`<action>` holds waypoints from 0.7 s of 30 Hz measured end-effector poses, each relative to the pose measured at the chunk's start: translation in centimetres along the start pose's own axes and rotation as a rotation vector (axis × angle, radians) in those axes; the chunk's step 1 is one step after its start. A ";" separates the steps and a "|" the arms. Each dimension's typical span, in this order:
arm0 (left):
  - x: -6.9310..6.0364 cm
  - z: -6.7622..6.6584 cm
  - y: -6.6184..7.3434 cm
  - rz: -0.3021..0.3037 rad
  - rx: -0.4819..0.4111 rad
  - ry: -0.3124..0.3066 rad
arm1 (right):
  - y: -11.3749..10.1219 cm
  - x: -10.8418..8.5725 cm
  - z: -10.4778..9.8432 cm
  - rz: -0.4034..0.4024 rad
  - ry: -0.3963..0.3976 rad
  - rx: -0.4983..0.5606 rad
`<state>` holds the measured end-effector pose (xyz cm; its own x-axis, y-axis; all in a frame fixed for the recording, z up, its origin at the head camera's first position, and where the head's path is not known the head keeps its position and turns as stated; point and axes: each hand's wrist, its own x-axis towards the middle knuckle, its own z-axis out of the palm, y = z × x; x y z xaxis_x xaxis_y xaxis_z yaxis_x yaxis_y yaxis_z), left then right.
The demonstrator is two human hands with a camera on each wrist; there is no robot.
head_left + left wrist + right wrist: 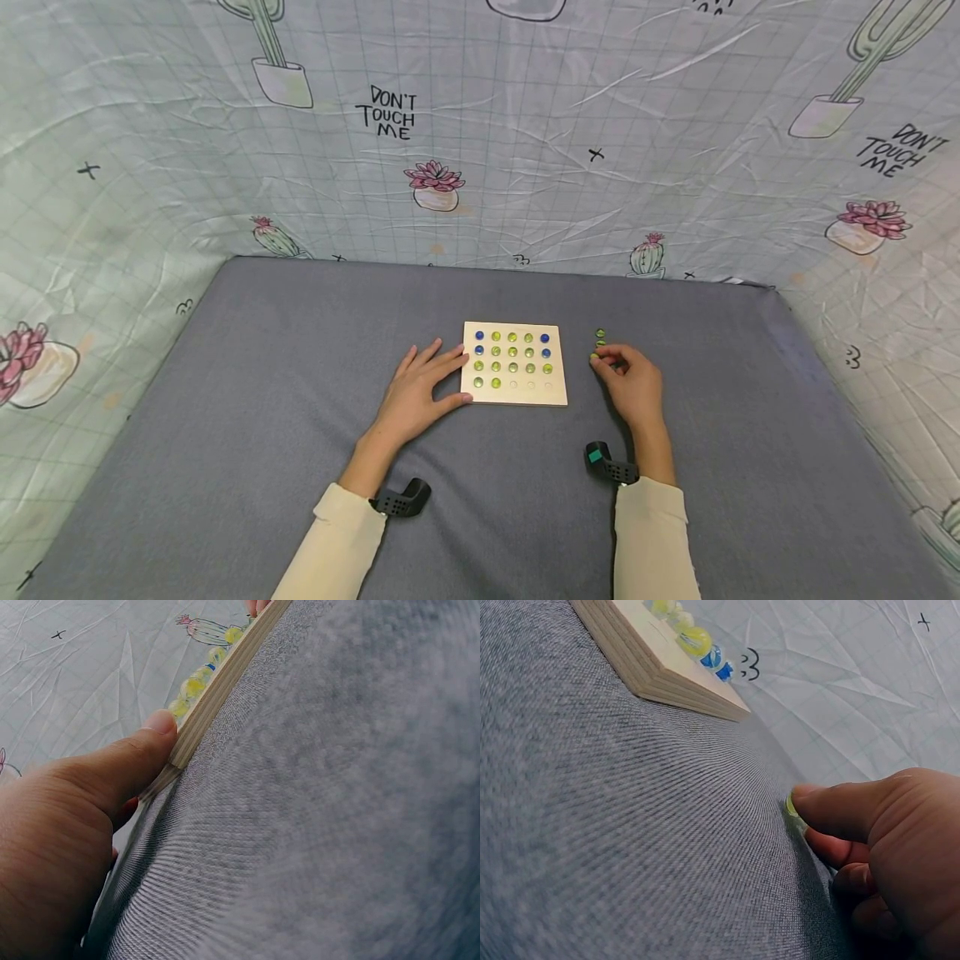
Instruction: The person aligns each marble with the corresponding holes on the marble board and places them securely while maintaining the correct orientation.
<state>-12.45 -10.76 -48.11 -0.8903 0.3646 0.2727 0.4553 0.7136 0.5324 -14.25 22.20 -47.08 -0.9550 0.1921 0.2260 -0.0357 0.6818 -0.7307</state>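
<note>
A pale wooden board (517, 397) lies flat on the grey cloth, with rows of glass marbles set in its hollows. Most are yellow-green (512, 352); several blue marbles (545, 338) sit in the upper corners. Three hollows at the lower right hold nothing. My left hand (411, 398) spreads its fingers against the board's left edge, the thumb (159, 727) touching its near corner. To the right of the board, my right hand (633, 390) pinches a yellow-green marble (790, 805) between thumb and fingers, close to the cloth. The other fingers are partly hidden underneath.
Just beyond the right fingertips, loose yellow-green marbles (600, 332) lie on the grey cloth (315, 350). A printed curtain (510, 108) with cactus drawings hangs behind the table and along both sides. Each wrist wears a black camera band (405, 498).
</note>
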 end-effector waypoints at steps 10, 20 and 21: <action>-0.1 -0.1 0.1 -0.001 -0.010 -0.001 | 0.0 0.0 -0.1 -0.007 -0.016 0.008; -0.1 -0.1 0.1 -0.002 -0.008 -0.001 | 0.0 0.0 -0.1 -0.016 -0.017 -0.010; -0.1 0.0 0.1 -0.001 -0.008 0.000 | 0.1 0.1 0.0 -0.017 -0.017 -0.014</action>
<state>-12.34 -10.75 -48.05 -0.8908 0.3640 0.2721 0.4544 0.7094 0.5387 -14.29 22.28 -47.08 -0.9593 0.1680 0.2272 -0.0482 0.6951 -0.7173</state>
